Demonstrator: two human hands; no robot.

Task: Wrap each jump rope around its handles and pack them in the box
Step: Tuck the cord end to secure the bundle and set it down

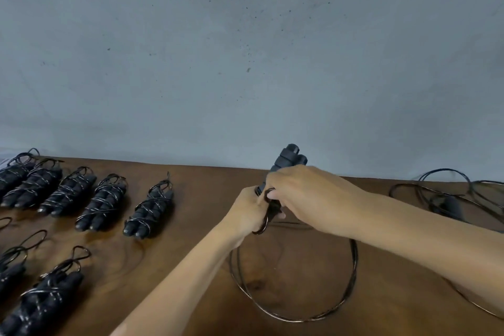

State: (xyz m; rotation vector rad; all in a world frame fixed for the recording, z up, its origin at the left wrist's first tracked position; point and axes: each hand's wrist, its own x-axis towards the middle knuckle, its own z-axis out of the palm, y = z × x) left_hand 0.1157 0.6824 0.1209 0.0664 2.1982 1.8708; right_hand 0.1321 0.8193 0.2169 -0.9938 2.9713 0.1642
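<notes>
Table (207, 199) of glossy brown wood; handles (289, 161) matt black foam; rope (351, 281) glossy black; wall (245, 49) matt, speckled.

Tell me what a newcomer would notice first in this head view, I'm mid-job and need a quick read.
First, the two hands, left hand and right hand, meeting at centre and gripping a pair of black handles held upright, with loose rope looping on the wooden table below. Next, the rows of wrapped jump ropes laid out on the left. An unwrapped tangle lies at far right.
</notes>
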